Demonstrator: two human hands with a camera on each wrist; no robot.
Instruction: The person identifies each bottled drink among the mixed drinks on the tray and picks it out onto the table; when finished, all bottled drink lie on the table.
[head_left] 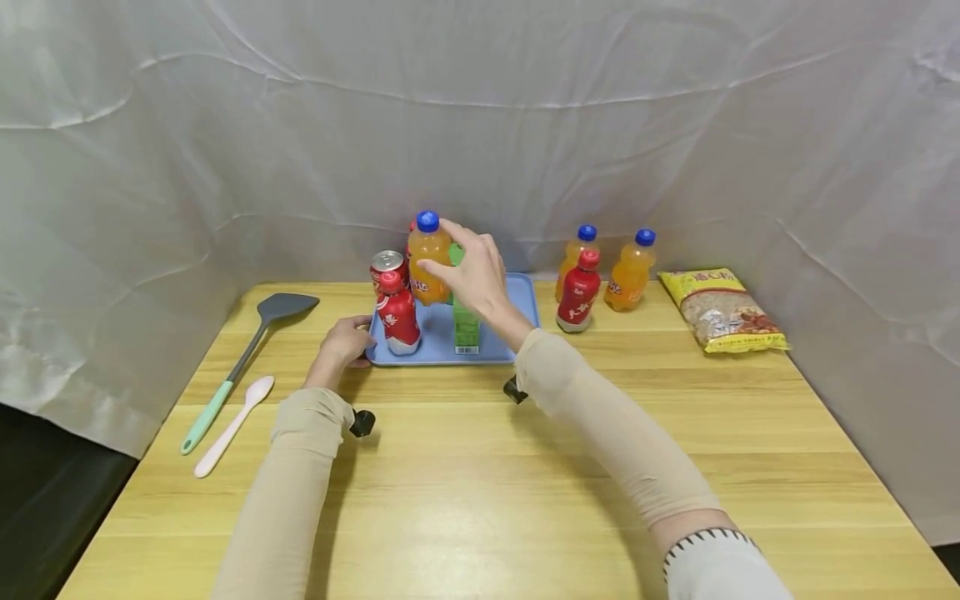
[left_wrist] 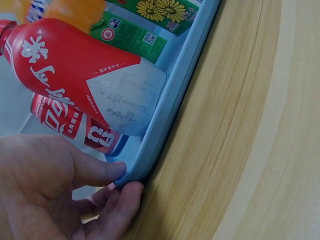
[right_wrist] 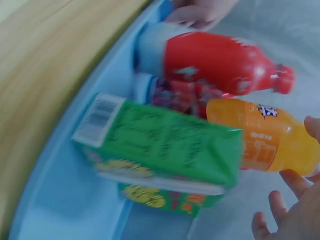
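Note:
My right hand point(head_left: 478, 273) holds an orange soda bottle point(head_left: 429, 265) with a blue cap between thumb and fingers, raised over the blue tray point(head_left: 497, 343). In the right wrist view the bottle point(right_wrist: 272, 137) hangs beside green drink cartons point(right_wrist: 170, 135). My left hand point(head_left: 345, 342) pinches the tray's near left corner, its thumb over the rim point(left_wrist: 145, 152). On the tray stand a red-and-white bottle point(head_left: 397, 318) and, behind it, a red can point(head_left: 386, 263). Another red item is mostly hidden behind the soda bottle.
Right of the tray stand a red bottle point(head_left: 579, 293) and two more orange soda bottles point(head_left: 628, 275). A yellow bag of dry food point(head_left: 720, 312) lies farther right. On the left lie a grey spatula point(head_left: 247, 354) and a pink spoon point(head_left: 236, 425). Grey cloth point(head_left: 480, 142) encloses the table.

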